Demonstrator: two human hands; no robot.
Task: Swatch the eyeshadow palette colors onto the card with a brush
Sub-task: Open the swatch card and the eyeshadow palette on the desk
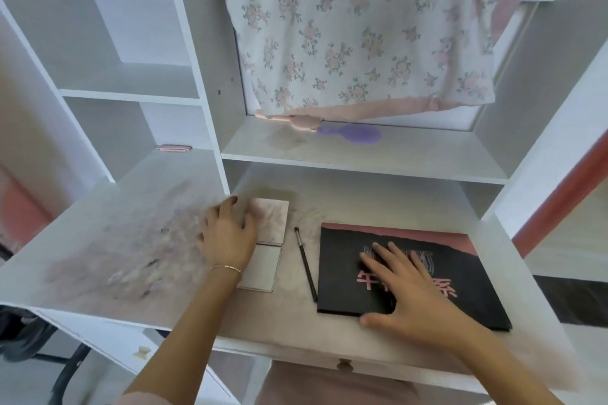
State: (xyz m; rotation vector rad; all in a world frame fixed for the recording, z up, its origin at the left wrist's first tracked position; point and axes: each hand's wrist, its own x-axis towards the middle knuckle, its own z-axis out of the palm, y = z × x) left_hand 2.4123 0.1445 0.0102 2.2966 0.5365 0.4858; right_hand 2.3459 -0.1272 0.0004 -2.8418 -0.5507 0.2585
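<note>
Your right hand point(414, 293) lies flat on the closed black eyeshadow palette point(408, 276), fingers straight and spread over its pink lettering, thumb at its near edge; the pans inside are hidden. Your left hand point(227, 233) rests with relaxed fingers on the left edge of the card point(268, 240), covering part of it; it holds nothing. The card's far half shows pinkish smudges. The brush point(306, 265) lies untouched on the tabletop point(131, 240), between card and palette. On the shelf point(362, 154) above, a purple hairbrush point(353, 134) sits partly under a hanging floral cloth point(355, 26); its detail is blurred.
</note>
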